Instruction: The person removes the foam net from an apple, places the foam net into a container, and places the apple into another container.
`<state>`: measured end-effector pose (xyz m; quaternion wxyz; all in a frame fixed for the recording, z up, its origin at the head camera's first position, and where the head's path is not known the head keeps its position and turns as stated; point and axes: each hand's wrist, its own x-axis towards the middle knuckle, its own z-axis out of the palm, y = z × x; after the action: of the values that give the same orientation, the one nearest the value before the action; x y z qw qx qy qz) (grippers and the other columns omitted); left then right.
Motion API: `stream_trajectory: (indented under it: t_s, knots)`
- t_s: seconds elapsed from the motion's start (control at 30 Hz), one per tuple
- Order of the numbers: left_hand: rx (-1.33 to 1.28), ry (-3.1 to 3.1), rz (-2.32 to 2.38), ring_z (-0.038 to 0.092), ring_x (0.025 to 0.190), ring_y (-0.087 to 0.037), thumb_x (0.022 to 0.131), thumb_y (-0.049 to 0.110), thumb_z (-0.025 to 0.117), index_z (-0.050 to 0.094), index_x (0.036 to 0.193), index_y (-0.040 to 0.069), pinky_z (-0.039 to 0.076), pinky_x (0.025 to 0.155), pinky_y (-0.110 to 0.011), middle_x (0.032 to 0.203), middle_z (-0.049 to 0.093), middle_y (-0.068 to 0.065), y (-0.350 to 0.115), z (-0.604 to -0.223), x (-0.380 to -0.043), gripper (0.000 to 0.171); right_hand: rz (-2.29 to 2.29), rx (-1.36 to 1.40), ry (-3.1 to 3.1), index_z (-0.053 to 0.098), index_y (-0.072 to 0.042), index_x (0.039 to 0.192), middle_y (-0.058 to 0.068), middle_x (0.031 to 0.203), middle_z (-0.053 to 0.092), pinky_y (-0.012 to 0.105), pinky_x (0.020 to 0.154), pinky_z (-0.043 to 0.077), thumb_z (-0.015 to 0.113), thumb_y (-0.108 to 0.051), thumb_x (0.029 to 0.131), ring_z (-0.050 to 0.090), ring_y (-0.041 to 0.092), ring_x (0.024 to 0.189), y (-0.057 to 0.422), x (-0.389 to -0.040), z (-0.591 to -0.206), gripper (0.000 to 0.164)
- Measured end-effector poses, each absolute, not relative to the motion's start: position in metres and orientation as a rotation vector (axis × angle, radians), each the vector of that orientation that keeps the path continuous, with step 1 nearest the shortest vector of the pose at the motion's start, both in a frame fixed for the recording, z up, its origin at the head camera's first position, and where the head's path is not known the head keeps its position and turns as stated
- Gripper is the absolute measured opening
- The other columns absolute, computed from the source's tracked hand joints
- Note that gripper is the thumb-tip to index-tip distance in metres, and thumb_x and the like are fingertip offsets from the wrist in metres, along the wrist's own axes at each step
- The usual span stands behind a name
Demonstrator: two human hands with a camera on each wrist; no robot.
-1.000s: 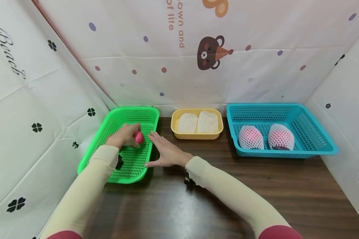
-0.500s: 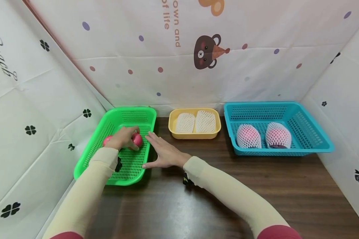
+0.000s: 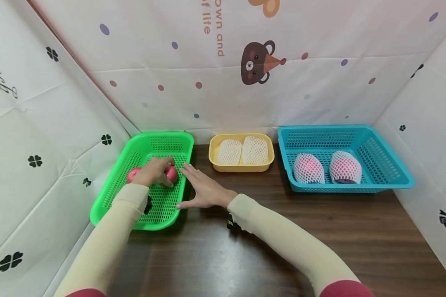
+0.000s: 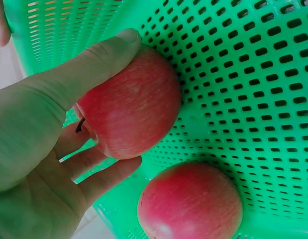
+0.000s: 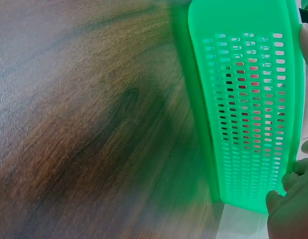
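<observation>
- Left hand (image 3: 154, 171) pinches the red apple (image 4: 136, 102) between thumb and fingers, its stem turned toward the palm, inside the green basket (image 3: 152, 226), toward the 3 o'clock side
- Second apple (image 4: 191, 201) lies in the same basket, at 9 o'clock from the first in the head view
- Right hand (image 3: 206, 189) is spread, touching the basket's rim at 3 to 4 o'clock
- Yellow tray (image 3: 241, 168) on the desk (image 3: 245, 260) holds two white foam nets (image 3: 255, 150)
- Blue basket (image 3: 353, 188), at 3 o'clock from the tray, holds two netted pink fruits (image 3: 308, 169)

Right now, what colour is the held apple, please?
The apple is mostly red, clearest in the left wrist view.
</observation>
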<state>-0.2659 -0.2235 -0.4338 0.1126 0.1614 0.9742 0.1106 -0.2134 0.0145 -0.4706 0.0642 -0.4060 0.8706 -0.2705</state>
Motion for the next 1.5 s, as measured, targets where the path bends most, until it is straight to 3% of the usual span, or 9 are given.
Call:
stream_trajectory:
  t_s: [0.33, 0.63, 0.77, 1.0, 1.2, 1.3, 1.43, 1.5]
  knots:
    - [0.441, 2.864, 0.332, 0.055, 0.090, -0.032, 0.069, 0.018, 0.097, 0.060, 0.129, 0.008, 0.053, 0.077, -0.048, 0.094, 0.064, -0.011, -0.220, -0.432, -0.263, 0.072, -0.813, -1.229, 2.635, 0.010, -0.017, 0.166, -0.002, 0.172, -0.008, 0.034, 0.125, 0.009, 0.064, -0.076, 0.084, -0.004, 0.012, 0.157, 0.015, -0.211, -0.469, 0.114]
    - [0.464, 2.874, 0.342, 0.057, 0.092, -0.032, 0.070, 0.018, 0.097, 0.059, 0.131, 0.005, 0.052, 0.078, -0.049, 0.099, 0.066, -0.013, -0.219, -0.431, -0.260, 0.073, -0.775, -1.253, 2.652, 0.008, -0.017, 0.166, -0.001, 0.172, -0.008, 0.038, 0.125, 0.014, 0.063, -0.076, 0.086, -0.002, 0.015, 0.157, 0.016, -0.212, -0.468, 0.113]
    - [0.455, 2.838, 0.369, 0.058, 0.097, -0.033, 0.076, 0.022, 0.093, 0.057, 0.133, 0.007, 0.052, 0.081, -0.049, 0.109, 0.066, -0.014, -0.220, -0.428, -0.258, 0.069, -0.701, -1.322, 2.689, 0.002, -0.021, 0.166, 0.003, 0.172, -0.008, 0.041, 0.125, 0.019, 0.061, -0.077, 0.085, 0.002, 0.019, 0.158, 0.019, -0.215, -0.464, 0.115]
    - [0.411, 2.765, 0.397, 0.054, 0.126, -0.047, 0.095, 0.036, 0.075, 0.044, 0.149, 0.002, 0.048, 0.098, -0.062, 0.135, 0.059, -0.027, -0.221, -0.422, -0.255, 0.070, -0.553, -1.399, 2.821, -0.004, -0.026, 0.166, 0.006, 0.172, -0.007, 0.047, 0.124, 0.021, 0.061, -0.080, 0.083, 0.004, 0.030, 0.158, 0.037, -0.231, -0.443, 0.118]
    - [0.429, 2.824, 0.454, 0.060, 0.115, -0.047, 0.100, 0.037, 0.066, 0.037, 0.152, -0.003, 0.049, 0.096, -0.061, 0.125, 0.062, -0.032, -0.223, -0.420, -0.259, 0.071, -0.439, -1.429, 2.931, 0.002, -0.022, 0.167, 0.012, 0.172, -0.002, 0.052, 0.124, 0.019, 0.059, -0.081, 0.083, 0.008, 0.039, 0.157, 0.060, -0.243, -0.423, 0.118]
    - [0.426, 2.892, 0.560, 0.055, 0.123, -0.050, 0.105, 0.036, 0.059, 0.028, 0.157, -0.002, 0.044, 0.103, -0.063, 0.137, 0.054, -0.035, -0.221, -0.417, -0.261, 0.071, -0.393, -1.424, 2.972, 0.004, -0.021, 0.167, 0.013, 0.172, -0.001, 0.052, 0.124, 0.018, 0.059, -0.082, 0.082, 0.007, 0.038, 0.157, 0.072, -0.247, -0.415, 0.118]
    - [0.437, 2.978, 0.713, 0.032, 0.145, -0.051, 0.108, 0.040, 0.049, 0.014, 0.163, 0.005, 0.029, 0.115, -0.064, 0.163, 0.026, -0.029, -0.218, -0.414, -0.264, 0.074, -0.332, -1.424, 3.023, 0.006, -0.021, 0.167, 0.013, 0.172, 0.001, 0.050, 0.125, 0.015, 0.058, -0.083, 0.082, 0.004, 0.037, 0.157, 0.085, -0.254, -0.405, 0.118]
    - [0.459, 3.016, 0.760, 0.026, 0.149, -0.048, 0.108, 0.043, 0.047, 0.012, 0.165, 0.009, 0.025, 0.117, -0.064, 0.166, 0.021, -0.025, -0.215, -0.413, -0.266, 0.074, -0.312, -1.409, 3.045, 0.006, -0.021, 0.167, 0.012, 0.172, 0.001, 0.049, 0.126, 0.013, 0.059, -0.083, 0.082, 0.001, 0.035, 0.157, 0.093, -0.257, -0.400, 0.117]
